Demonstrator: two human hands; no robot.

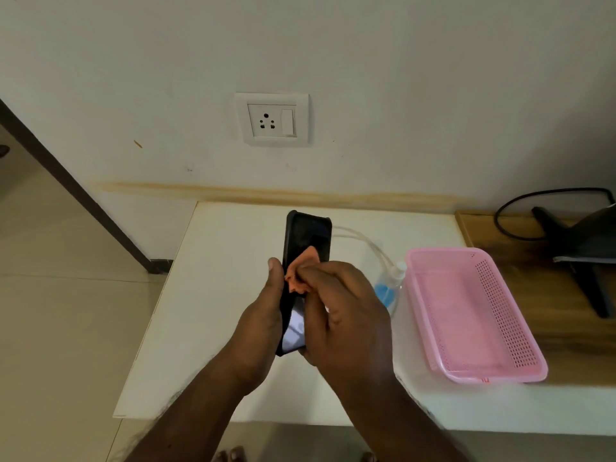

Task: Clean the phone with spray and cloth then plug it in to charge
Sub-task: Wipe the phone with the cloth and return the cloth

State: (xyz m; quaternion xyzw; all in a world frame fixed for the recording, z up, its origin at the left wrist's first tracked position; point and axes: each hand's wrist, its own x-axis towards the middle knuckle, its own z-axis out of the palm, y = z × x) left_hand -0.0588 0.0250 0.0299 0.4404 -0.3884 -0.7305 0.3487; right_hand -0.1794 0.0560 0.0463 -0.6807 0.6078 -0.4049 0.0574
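Left hand [263,315] fingers wrapped round upright phone [305,248], right hand [346,315] fingers pinching orange cloth [301,271] — pressed on its screen

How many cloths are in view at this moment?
1. The orange cloth is bunched in the right hand, pressed on the phone held by the left hand.

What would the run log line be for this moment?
step: wiping | left hand: holds phone | right hand: rubs cloth on screen | spray bottle: on table | charging: not yet
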